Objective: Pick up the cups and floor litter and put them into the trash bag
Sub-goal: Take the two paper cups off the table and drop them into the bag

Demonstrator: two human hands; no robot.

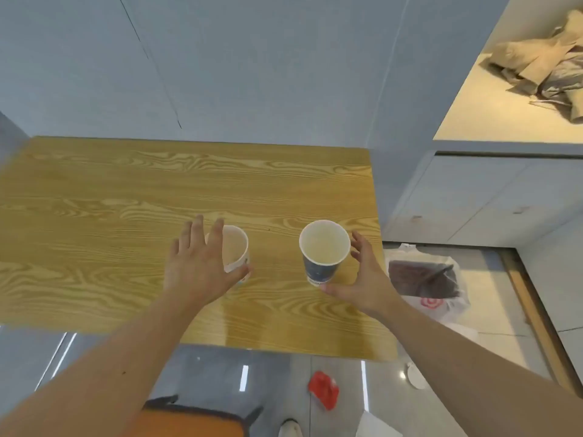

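Two paper cups stand on the wooden table [94, 216]. The white cup [235, 247] is on the left and the dark blue cup [323, 250] is on the right. My left hand [198, 263] is spread around the white cup, fingers on its far side and thumb under its near side. Beside the blue cup is my right hand [369, 279], open, its thumb near the cup's base and its fingers just off the right wall. A white plastic trash bag [426, 279] sits open on the floor right of the table. Red litter [323, 389] and a white scrap [416, 376] lie on the floor.
A white paper piece [375, 425] lies at the bottom edge, next to a shoe [288, 428]. An orange chair seat [189, 421] is in front of the table. Grey walls stand behind the table. Crumpled brown paper [542, 55] lies on a lit shelf at upper right.
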